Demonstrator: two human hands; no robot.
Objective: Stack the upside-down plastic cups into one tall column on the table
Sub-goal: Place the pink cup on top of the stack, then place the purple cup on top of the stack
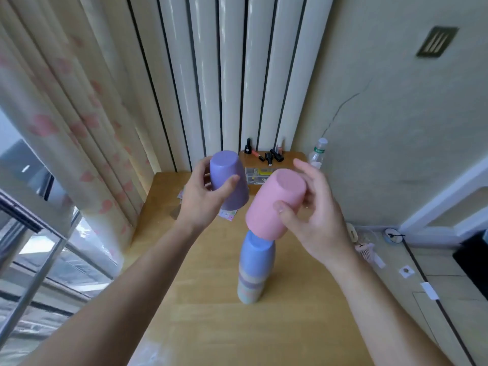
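A column of several upside-down pastel cups (pixel 254 270) stands in the middle of the wooden table (pixel 290 313), its top cup blue. My right hand (pixel 311 215) grips a pink upside-down cup (pixel 274 204), tilted, with its rim over the top of the column. My left hand (pixel 203 196) holds a purple upside-down cup (pixel 228 178) in the air, up and to the left of the column.
At the table's far end a raised wooden shelf (pixel 290 157) carries small cosmetic bottles (pixel 269 155), with a clear box under it. A plastic bottle (pixel 317 154) stands by the wall at right. Curtains hang at left, and floor clutter lies at right.
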